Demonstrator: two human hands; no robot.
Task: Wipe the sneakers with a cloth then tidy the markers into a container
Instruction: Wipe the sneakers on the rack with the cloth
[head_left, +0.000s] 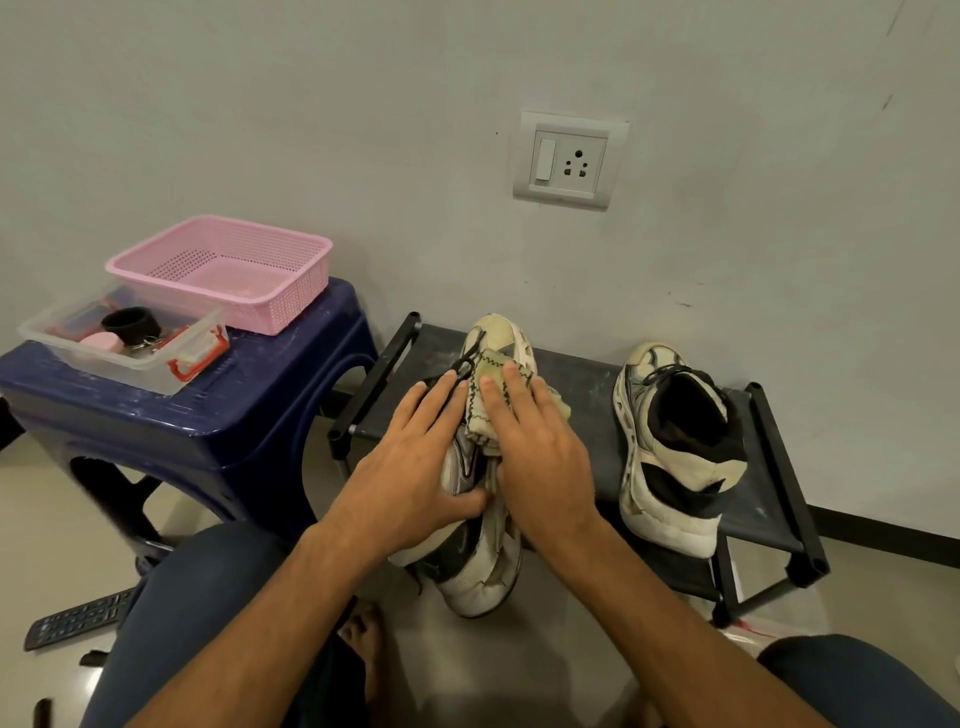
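Pale wall, pale floor, low black rack (587, 400) set against the wall. Left hand (410, 462) grips the near sneaker (483, 577) along its side, thumb hooked round the upper; toe points toward the wall, heel hangs out past the rack's front edge. Right hand (535, 457) lies flat on a folded cloth (485, 400), straight fingers pressing it onto the sneaker's laced top (thumb mostly hidden under the palm). Hands close together, cloth just beside the left fingertips. Second sneaker (675, 457) stands on the rack, well to the right, untouched. Left of the rack, a blue stool (234, 415) carries a clear container (104, 366) of small items and, behind it, a pink basket (291, 306). Wall socket (569, 158) above.
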